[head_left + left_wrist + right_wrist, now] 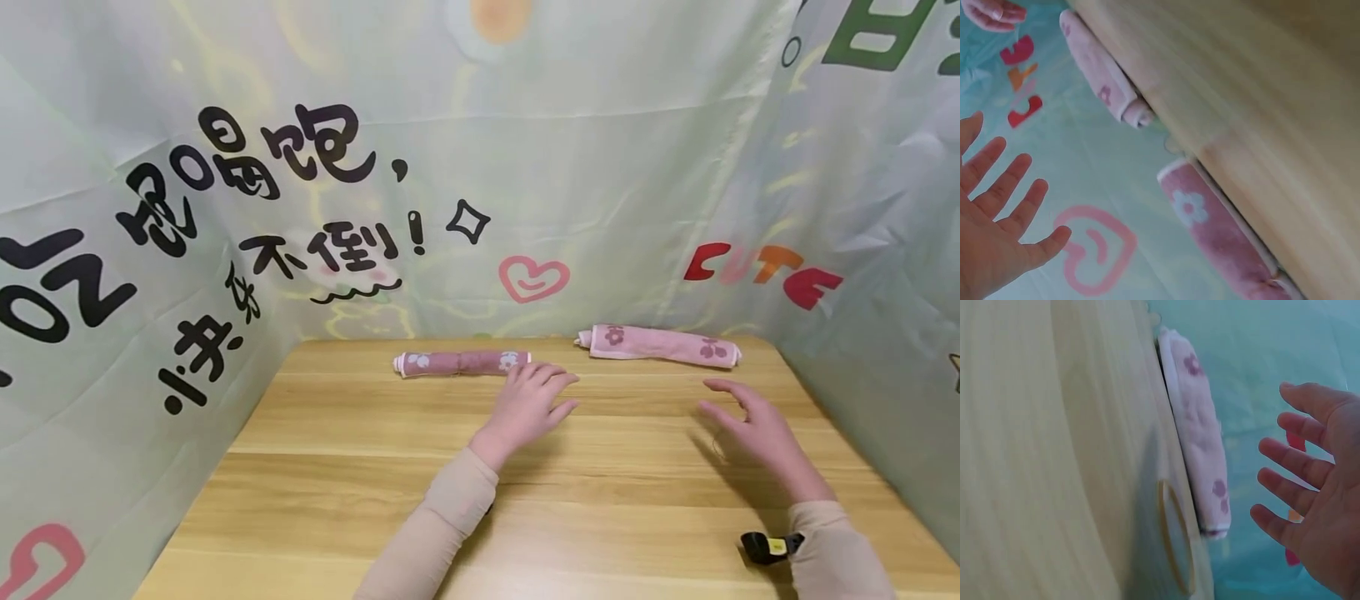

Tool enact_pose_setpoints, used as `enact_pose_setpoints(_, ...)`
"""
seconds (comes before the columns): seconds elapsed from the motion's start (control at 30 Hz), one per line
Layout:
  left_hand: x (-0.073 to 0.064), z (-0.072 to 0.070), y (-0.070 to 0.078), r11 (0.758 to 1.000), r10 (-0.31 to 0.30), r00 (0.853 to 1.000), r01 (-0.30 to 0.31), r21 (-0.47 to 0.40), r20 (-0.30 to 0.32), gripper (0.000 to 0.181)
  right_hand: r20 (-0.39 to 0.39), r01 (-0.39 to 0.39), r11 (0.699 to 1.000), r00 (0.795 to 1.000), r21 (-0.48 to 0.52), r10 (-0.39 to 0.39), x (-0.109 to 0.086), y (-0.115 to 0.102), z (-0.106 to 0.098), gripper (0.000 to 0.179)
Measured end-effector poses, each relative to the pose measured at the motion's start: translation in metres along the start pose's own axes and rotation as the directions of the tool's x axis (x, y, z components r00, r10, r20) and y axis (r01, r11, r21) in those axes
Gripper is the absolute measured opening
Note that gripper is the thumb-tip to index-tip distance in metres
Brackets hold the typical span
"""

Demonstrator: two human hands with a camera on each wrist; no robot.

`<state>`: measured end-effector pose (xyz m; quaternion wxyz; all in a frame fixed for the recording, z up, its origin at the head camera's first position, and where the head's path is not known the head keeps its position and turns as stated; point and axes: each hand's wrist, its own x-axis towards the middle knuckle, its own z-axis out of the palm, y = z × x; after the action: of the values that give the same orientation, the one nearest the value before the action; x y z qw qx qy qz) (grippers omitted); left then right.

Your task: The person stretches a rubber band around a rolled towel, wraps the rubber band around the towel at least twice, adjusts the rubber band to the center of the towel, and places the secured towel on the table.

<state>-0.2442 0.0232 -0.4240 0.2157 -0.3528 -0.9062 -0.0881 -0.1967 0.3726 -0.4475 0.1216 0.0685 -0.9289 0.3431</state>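
A dark pink rolled towel [435, 363] with pale flowers lies at the back of the table, a thin band round its middle. To its right is a light pink rolled towel [652, 345] with darker flowers. My left hand [525, 404] hovers near the right end of the dark towel, fingers spread and holding nothing. The right hand [765, 429] is in front of the light towel's right end, fingers apart, with nothing in its grasp. Below that hand shows a yellowish rubber band [1177, 540]; whether it touches the table, I cannot tell.
A wooden table [337, 500] spans the front, with printed cloth walls [637, 192] behind it and at both sides. A black strap-mounted device [771, 547] sits at the right wrist.
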Motion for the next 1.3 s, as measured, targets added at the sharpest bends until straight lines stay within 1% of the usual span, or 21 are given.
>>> enact_pose_setpoints(0.07, 0.007, 0.003, 0.004, 1.000, 0.012, 1.000, -0.013, 0.015, 0.023, 0.040, 0.007, -0.023, 1.000, 1.000, 0.009, 0.023, -0.001, 0.006, -0.004, 0.054)
enact_pose_setpoints(0.2, 0.021, 0.009, 0.013, 0.998, 0.038, 0.998, -0.041, 0.053, 0.049, 0.040, -0.001, -0.050, 0.999, 0.999, 0.017, 0.050, -0.005, 0.019, -0.012, 0.055)
enact_pose_setpoints(0.27, 0.029, 0.012, 0.017, 0.996, 0.050, 0.997, -0.054, 0.066, 0.064, 0.040, -0.008, -0.077, 0.997, 0.997, 0.004, 0.077, -0.007, 0.023, -0.014, 0.055)
enact_pose_setpoints(0.37, 0.040, 0.019, 0.023, 0.995, 0.063, 0.994, -0.070, 0.071, 0.094, 0.041, 0.000, -0.103, 0.995, 0.995, 0.000, 0.103, -0.008, 0.030, -0.016, 0.055)
enact_pose_setpoints(0.47, 0.051, 0.025, 0.025, 0.993, 0.077, 0.991, -0.086, 0.080, 0.107, 0.042, 0.021, -0.142, 0.990, 0.990, -0.011, 0.142, -0.009, 0.037, -0.018, 0.056)
enact_pose_setpoints(0.6, 0.069, 0.034, 0.027, 0.991, 0.092, 0.990, -0.101, 0.093, 0.104, 0.045, 0.057, -0.185, 0.983, 0.981, -0.016, 0.186, -0.012, 0.048, -0.021, 0.059)
enact_pose_setpoints(0.7, 0.081, 0.041, 0.027, 0.989, 0.096, 0.989, -0.109, 0.103, 0.116, 0.047, 0.077, -0.194, 0.981, 0.978, -0.029, 0.196, -0.014, 0.056, -0.023, 0.059)
enact_pose_setpoints(0.77, 0.089, 0.046, 0.028, 0.988, 0.096, 0.986, -0.111, 0.109, 0.135, 0.048, 0.092, -0.198, 0.979, 0.975, -0.043, 0.201, -0.016, 0.060, -0.023, 0.058)
enact_pose_setpoints(0.87, 0.100, 0.054, 0.030, 0.987, 0.109, 0.983, -0.125, 0.105, 0.150, 0.049, 0.140, -0.233, 0.972, 0.962, -0.039, 0.236, -0.019, 0.064, -0.024, 0.061)
enact_pose_setpoints(0.97, 0.111, 0.062, 0.035, 0.984, 0.119, 0.979, -0.138, 0.110, 0.164, 0.048, 0.195, -0.274, 0.962, 0.943, -0.008, 0.270, -0.022, 0.067, -0.025, 0.064)
enact_pose_setpoints(1.0, 0.114, 0.064, 0.037, 0.983, 0.121, 0.978, -0.141, 0.114, 0.168, 0.049, 0.201, -0.281, 0.960, 0.940, -0.002, 0.276, -0.024, 0.068, -0.026, 0.064)
enact_pose_setpoints(1.1, 0.122, 0.071, 0.040, 0.979, 0.125, 0.977, -0.150, 0.140, 0.171, 0.049, 0.210, -0.280, 0.960, 0.939, 0.006, 0.273, -0.026, 0.071, -0.026, 0.062)
enact_pose_setpoints(1.17, 0.127, 0.075, 0.041, 0.979, 0.122, 0.977, -0.147, 0.142, 0.175, 0.050, 0.212, -0.276, 0.961, 0.939, 0.005, 0.269, -0.026, 0.072, -0.027, 0.060)
enact_pose_setpoints(1.3, 0.140, 0.084, 0.040, 0.986, 0.105, 0.979, -0.126, 0.112, 0.176, 0.051, 0.208, -0.276, 0.961, 0.940, -0.011, 0.272, -0.027, 0.073, -0.028, 0.057)
